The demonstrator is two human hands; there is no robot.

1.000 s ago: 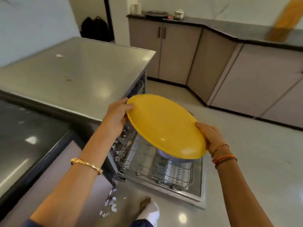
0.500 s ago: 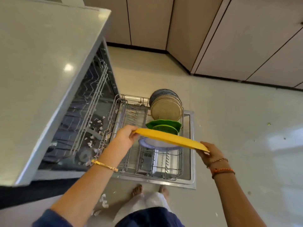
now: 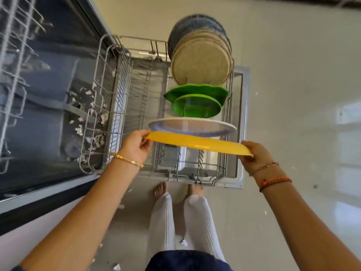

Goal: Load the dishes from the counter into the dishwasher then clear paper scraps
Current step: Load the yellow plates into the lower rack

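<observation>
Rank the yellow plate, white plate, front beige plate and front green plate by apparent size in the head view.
1. yellow plate, though nearest the camera
2. white plate
3. front beige plate, looks alike or smaller; farther away, so unsure
4. front green plate, smallest

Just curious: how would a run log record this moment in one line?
both hands grip yellow plate | above lower rack | white plate behind | paper scraps uncleared

The person wore a thin gold bangle (image 3: pixel 128 160) just behind the left grip (image 3: pixel 134 147). Behind the right grip (image 3: pixel 256 157) sat a beaded bracelet (image 3: pixel 263 168) and orange and brown threads (image 3: pixel 275 182). White ribbed trousers (image 3: pixel 176 222), a dark blue top (image 3: pixel 185 261) and bare feet (image 3: pixel 160 189) showed below.
</observation>
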